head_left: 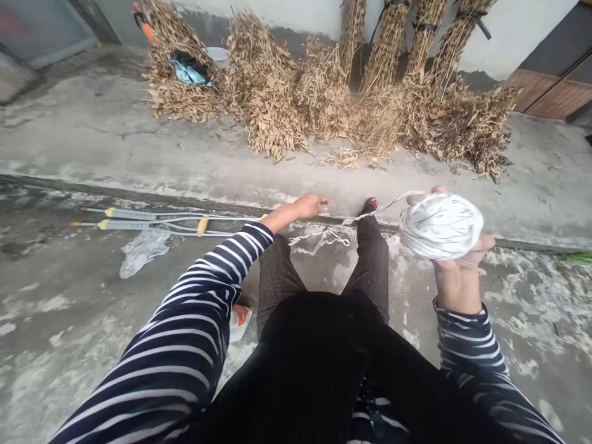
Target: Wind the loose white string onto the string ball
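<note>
A big white ball of cord [441,226] rests in my right hand [462,253], whose fingers and thumb wrap round it from below and behind. From the ball a strand of white cord [382,206] runs left and sags toward my foot. Loose loops of the same cord [330,237] hang or lie between my legs, just below my left hand. My left hand [309,206] is held out in front of me with its fingers curled together. Whether cord is pinched in those fingertips cannot be made out.
Dry plant bundles [277,92] line the wall behind a low concrete step [194,154]. A pair of crutches [185,225] lies on the ground to the left, beside a clear plastic bag [144,251]. A white and orange packet [239,320] is near my left leg.
</note>
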`<state>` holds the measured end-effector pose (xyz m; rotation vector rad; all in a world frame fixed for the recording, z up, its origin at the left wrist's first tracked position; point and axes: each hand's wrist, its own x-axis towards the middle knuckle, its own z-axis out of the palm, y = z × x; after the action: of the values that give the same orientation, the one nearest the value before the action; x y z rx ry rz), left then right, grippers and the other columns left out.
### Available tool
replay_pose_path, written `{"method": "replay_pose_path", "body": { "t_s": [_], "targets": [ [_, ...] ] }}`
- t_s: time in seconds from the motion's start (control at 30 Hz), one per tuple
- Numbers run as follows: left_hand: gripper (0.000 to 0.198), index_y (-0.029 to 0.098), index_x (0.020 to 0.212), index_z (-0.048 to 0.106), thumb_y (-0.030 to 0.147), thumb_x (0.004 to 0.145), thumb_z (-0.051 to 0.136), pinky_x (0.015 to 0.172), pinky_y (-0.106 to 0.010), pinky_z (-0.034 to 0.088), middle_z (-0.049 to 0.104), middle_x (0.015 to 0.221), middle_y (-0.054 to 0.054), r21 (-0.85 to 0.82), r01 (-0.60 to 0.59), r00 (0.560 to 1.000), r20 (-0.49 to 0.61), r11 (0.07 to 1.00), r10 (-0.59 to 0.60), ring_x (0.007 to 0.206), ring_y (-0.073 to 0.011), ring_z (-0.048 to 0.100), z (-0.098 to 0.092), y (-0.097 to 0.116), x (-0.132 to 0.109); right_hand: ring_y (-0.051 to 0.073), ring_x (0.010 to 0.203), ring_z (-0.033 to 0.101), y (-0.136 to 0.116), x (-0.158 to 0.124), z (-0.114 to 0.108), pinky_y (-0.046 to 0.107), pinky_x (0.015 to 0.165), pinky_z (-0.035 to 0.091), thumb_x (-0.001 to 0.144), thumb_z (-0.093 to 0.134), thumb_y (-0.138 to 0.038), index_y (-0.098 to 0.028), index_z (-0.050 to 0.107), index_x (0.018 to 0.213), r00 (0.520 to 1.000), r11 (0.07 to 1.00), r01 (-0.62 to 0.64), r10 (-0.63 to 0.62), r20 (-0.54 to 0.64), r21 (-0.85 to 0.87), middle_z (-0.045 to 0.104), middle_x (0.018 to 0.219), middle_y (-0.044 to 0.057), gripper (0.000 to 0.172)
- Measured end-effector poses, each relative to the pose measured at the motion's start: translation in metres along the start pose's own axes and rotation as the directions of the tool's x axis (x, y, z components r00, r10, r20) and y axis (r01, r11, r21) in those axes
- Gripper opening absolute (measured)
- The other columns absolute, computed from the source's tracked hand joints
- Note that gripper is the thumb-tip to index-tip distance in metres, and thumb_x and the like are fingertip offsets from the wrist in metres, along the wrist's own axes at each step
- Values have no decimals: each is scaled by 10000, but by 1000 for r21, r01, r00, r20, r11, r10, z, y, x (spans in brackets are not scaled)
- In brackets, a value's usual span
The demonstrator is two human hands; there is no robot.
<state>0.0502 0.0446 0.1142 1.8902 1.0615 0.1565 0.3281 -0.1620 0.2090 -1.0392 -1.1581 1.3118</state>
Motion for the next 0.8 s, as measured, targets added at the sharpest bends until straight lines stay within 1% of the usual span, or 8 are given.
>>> {"method": "replay_pose_path", "body": {
  "t_s": [0.07, 0.13, 0.23, 0.33, 0.43, 0.53, 0.67, 0.8],
  "targets": [
    [329, 119, 1182, 752, 107, 865, 667, 859, -266, 560, 768, 1048, -116, -160, -56, 995, -88, 986, 42, 1091, -231, 705, 5, 21, -12, 416, 1204, 674, 20, 5, -1, 615, 1023, 565, 423, 792, -887, -353, 592, 1457, 996, 999, 36, -33, -79, 41, 676, 1359, 122, 1181],
    [333, 126, 1251, 729, 177, 929, 660, 788, -243, 584, 760, 1160, -134, -401, -171, 985, -106, 900, 139, 1069, -198, 719, 13, 49, -28, 381, 1102, 702, 34, 7, -3, 573, 949, 592, 418, 838, -835, -332, 610, 1417, 995, 997, 35, -29, -90, 68, 698, 1291, 129, 1141],
    [356, 121, 1253, 722, 256, 923, 730, 764, -227, 596, 742, 1240, -160, -635, -229, 962, -34, 738, 270, 1105, -194, 723, 28, 85, -54, 353, 1124, 699, 42, 5, -4, 531, 979, 588, 456, 902, -712, -313, 648, 1350, 1000, 994, -27, 25, 16, 105, 718, 1247, 119, 1011],
    [387, 102, 1204, 726, 272, 866, 804, 760, -234, 602, 758, 1175, -156, -725, -190, 944, 50, 662, 325, 1026, -177, 739, 40, 101, -70, 360, 1164, 698, 37, 3, -1, 541, 1040, 564, 446, 953, -607, -279, 671, 1321, 987, 988, -102, 86, 138, 115, 725, 1271, 129, 976],
    [315, 88, 1096, 736, 256, 846, 824, 711, -233, 584, 768, 943, -96, -719, -174, 937, 89, 673, 337, 785, -117, 720, 45, 101, -71, 363, 1148, 704, 32, 4, 3, 544, 1051, 552, 410, 978, -562, -276, 653, 1337, 978, 989, -128, 112, 177, 81, 728, 1273, 126, 1023],
    [198, 91, 968, 750, 249, 864, 806, 634, -211, 533, 724, 756, -41, -646, -197, 943, 80, 738, 322, 614, -76, 648, 42, 96, -67, 347, 1128, 705, 31, 5, 5, 507, 1020, 560, 421, 976, -544, -291, 630, 1340, 977, 991, -123, 111, 181, 58, 720, 1273, 105, 1013],
    [140, 104, 879, 775, 242, 897, 760, 597, -197, 491, 701, 679, -31, -507, -218, 954, 69, 834, 291, 551, -58, 605, 27, 95, -70, 310, 1085, 700, 32, 8, 8, 436, 972, 565, 461, 985, -470, -283, 625, 1318, 964, 989, -129, 109, 244, 67, 712, 1225, 85, 949],
    [178, 112, 841, 787, 272, 911, 750, 600, -201, 491, 733, 727, -67, -435, -260, 948, 57, 862, 314, 609, -80, 654, 5, 100, -77, 229, 1080, 683, 35, 13, 8, 326, 923, 554, 562, 979, -357, -272, 636, 1351, 924, 985, -114, 58, 379, 127, 687, 1263, 58, 864]
  ]
}}
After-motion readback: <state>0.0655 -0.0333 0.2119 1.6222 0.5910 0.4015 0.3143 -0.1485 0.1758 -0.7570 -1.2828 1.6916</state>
